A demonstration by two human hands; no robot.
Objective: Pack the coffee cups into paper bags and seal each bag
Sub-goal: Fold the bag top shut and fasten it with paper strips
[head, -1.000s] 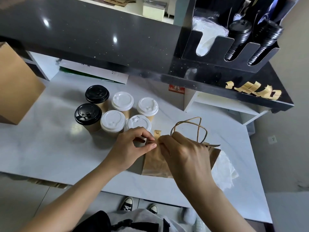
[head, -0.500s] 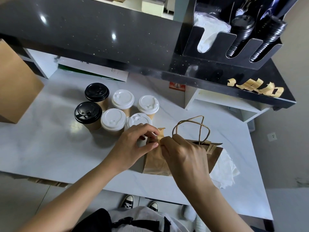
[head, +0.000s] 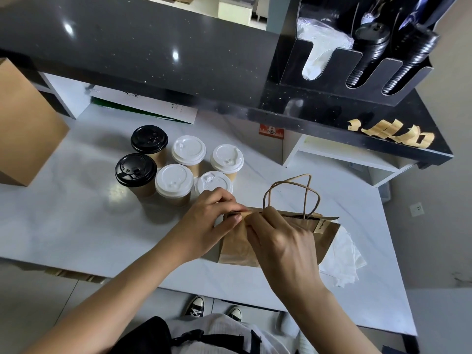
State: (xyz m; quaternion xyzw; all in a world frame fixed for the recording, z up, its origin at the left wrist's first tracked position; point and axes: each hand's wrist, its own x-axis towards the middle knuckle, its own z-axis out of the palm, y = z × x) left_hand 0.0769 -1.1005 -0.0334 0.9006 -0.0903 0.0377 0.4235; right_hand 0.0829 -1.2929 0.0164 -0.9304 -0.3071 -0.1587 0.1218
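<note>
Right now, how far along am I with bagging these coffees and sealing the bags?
Done: one brown paper bag stands on the counter, its top folded closed; its contents are hidden. In hand: your left hand and right hand pinch the bag's top edge at its left end, apparently pressing a seal on. Left: six lidded cups wait unbagged, two black-lidded, four white-lidded.

Matt kraft paper bag (head: 281, 241) w/ twine handles (head: 304, 195) – glossy marble-look counter (head: 76, 226).

White marble counter (head: 76, 233); on it six lidded cups (head: 174, 180), paper bag (head: 235, 249), cardboard box (head: 25, 129), white napkins (head: 342, 256)
</note>
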